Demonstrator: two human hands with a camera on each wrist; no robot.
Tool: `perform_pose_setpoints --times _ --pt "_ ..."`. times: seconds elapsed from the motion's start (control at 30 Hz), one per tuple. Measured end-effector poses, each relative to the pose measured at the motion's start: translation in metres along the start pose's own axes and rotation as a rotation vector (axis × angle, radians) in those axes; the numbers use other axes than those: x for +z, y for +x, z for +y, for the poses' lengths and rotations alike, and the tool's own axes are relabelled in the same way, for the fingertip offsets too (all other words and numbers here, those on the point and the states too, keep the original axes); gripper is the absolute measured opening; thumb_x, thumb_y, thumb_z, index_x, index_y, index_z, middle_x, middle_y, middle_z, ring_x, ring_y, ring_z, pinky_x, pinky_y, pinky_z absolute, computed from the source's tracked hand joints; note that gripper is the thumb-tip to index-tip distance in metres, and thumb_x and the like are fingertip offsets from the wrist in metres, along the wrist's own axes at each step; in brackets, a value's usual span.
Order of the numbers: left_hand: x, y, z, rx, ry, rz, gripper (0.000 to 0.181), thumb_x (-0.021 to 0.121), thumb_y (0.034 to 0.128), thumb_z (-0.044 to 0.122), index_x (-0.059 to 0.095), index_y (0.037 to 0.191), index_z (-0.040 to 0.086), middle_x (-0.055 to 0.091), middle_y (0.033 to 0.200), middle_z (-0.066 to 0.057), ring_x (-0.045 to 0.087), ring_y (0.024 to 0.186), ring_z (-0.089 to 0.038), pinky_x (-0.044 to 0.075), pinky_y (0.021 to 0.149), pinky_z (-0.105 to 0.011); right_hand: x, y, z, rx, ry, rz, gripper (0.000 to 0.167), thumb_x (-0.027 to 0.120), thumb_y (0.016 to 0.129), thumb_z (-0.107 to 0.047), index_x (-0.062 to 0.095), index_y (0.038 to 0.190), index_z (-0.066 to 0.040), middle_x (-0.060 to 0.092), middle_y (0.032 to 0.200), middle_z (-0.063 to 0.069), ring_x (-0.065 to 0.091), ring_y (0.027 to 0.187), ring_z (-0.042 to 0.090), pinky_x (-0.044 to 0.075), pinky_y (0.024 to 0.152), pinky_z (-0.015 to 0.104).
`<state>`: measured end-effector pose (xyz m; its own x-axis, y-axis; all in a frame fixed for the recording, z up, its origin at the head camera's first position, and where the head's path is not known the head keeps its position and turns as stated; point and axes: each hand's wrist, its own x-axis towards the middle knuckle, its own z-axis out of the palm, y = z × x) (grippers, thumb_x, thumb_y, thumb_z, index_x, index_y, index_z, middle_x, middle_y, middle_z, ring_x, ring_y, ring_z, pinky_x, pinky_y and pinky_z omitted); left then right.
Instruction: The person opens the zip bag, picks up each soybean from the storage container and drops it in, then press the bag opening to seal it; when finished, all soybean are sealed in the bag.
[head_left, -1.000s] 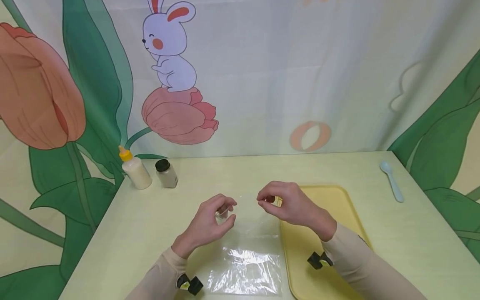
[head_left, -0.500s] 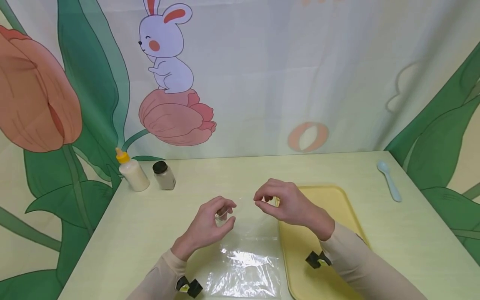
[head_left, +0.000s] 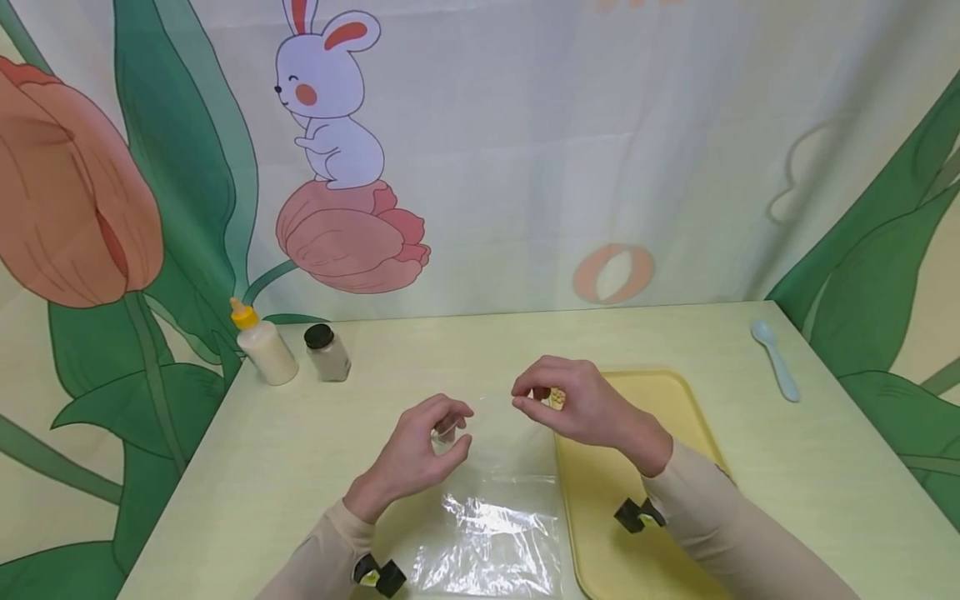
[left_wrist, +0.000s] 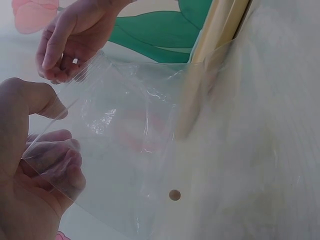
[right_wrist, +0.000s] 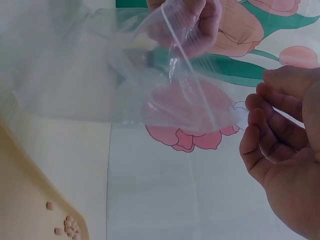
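Barely moving since the earlier frame, the left grip (head_left: pixel 418 442), loosely spread, is touching the seemingly unfilled bag (head_left: pixel 487 546) on the bench (head_left: pixel 300 442), the right grip (head_left: pixel 581 408) is nearly pinching, its hold unclear, with pieces (right_wrist: pixel 70 225) still lying in the tray (head_left: pixel 600 500).

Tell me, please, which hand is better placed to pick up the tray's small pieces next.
Probably the right hand: it appears close to the small pieces on the yellow tray, while the left hand is at the clear bag, farther from them.
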<state>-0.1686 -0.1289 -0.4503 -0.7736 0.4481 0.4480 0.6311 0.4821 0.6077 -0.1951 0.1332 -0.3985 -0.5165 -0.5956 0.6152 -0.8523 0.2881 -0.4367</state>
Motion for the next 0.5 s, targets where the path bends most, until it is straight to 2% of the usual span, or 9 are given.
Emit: perform_pose_setpoints --times 0.2,0.37,0.5 --pt "0.000 0.001 0.000 -0.004 -0.008 0.001 0.022 0.070 0.0823 0.011 0.064 0.104 0.012 0.061 0.083 -0.003 0.054 0.069 -0.011 0.048 0.064 -0.024 -0.003 -0.006 0.010 0.043 0.009 0.005 0.012 0.073 0.084 -0.007 0.070 0.093 -0.014 0.067 0.086 -0.007 0.055 0.072 0.006 0.048 0.058 0.022" --pt "0.001 0.001 0.000 0.006 -0.004 0.004 0.022 0.069 0.0821 0.011 0.064 0.103 0.011 0.060 0.083 -0.003 0.055 0.069 -0.012 0.049 0.063 -0.026 -0.005 -0.012 0.018 0.095 -0.001 -0.012 0.011 0.074 0.083 -0.009 0.070 0.093 -0.013 0.066 0.084 -0.007 0.055 0.070 0.007 0.050 0.058 0.027" --pt "0.000 0.002 0.000 0.011 -0.001 0.007 0.021 0.069 0.0824 0.011 0.064 0.103 0.011 0.061 0.083 -0.004 0.054 0.069 -0.011 0.049 0.064 -0.024 -0.006 -0.015 0.025 0.118 -0.029 -0.019 0.011 0.075 0.083 -0.009 0.070 0.093 -0.010 0.065 0.082 -0.007 0.054 0.070 0.005 0.051 0.060 0.026"
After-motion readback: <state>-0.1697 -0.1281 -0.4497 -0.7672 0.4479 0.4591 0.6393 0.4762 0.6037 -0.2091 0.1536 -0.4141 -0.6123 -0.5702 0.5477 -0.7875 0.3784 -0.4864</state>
